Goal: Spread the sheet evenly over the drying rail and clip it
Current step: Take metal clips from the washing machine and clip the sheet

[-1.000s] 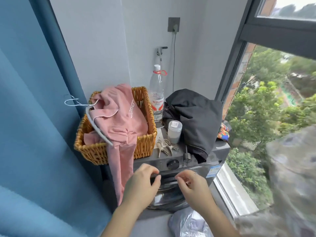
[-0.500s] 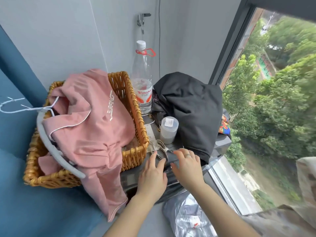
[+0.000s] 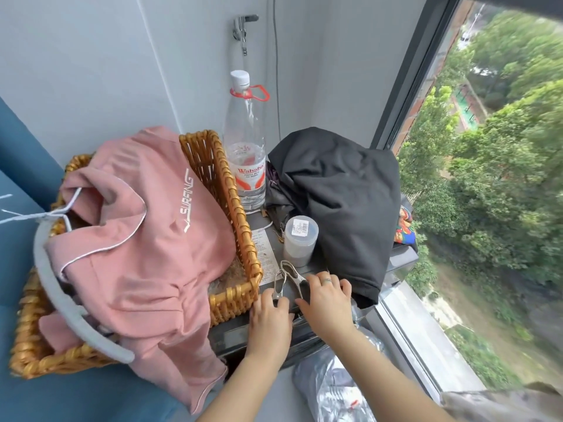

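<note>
"SURFING" is printed in white capitals on the pink garment (image 3: 146, 239) draped over the wicker basket (image 3: 219, 190). "Wahaha" is printed in red on the label of the clear plastic bottle (image 3: 245, 141); the smaller lines beneath it cannot be read. The sticker on the lid of the small container (image 3: 300, 239) and the printed paper sheet (image 3: 265, 257) are too small to be read.

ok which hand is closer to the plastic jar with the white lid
Right. The right hand lies just below the jar, fingers on a metal clip. The left hand sits lower and further left, by the basket.
</note>
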